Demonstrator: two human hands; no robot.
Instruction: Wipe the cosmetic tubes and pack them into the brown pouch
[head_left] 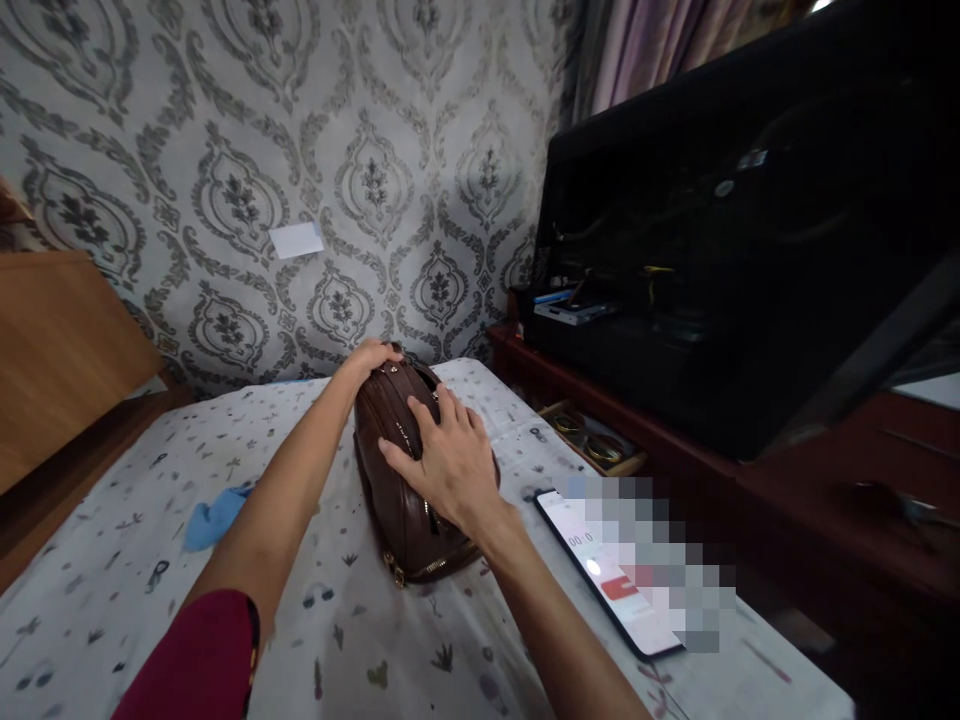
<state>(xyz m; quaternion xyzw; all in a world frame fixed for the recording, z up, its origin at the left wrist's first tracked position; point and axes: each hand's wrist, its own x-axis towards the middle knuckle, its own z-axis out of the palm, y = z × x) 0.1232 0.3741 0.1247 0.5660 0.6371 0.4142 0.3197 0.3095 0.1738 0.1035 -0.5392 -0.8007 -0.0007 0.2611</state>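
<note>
And the L hand [377, 356] curls at the far end of the brown bag [381, 470], fingertips part hidden, can't tell if it's gripping; R hand [454, 460] spread wide on top, clutching nothing. Bag's mid-scene on the printed cloth [405, 660], phone [600, 560] to its right. Best: steady w/ L, press lightly w/ R, fingers off zip [403, 435] teeth.
</note>
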